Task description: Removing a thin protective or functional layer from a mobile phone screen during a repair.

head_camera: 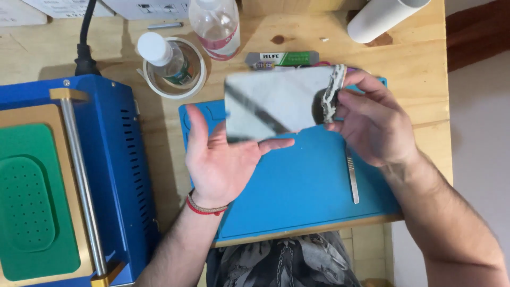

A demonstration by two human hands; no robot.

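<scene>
Glass panel (pixel 276 103), blurred, sat above the blue mat (pixel 308 180), resting on the left hand (pixel 223 159), its grip open flat; the right hand (pixel 372 122) pinched a wadded cloth (pixel 332 95) against its edge.

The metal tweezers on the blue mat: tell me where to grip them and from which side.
Grip the tweezers at the lower half of the handle, coming from above. They lie flat and lengthwise on the blue mat, and the right hand covers their upper end.
</scene>
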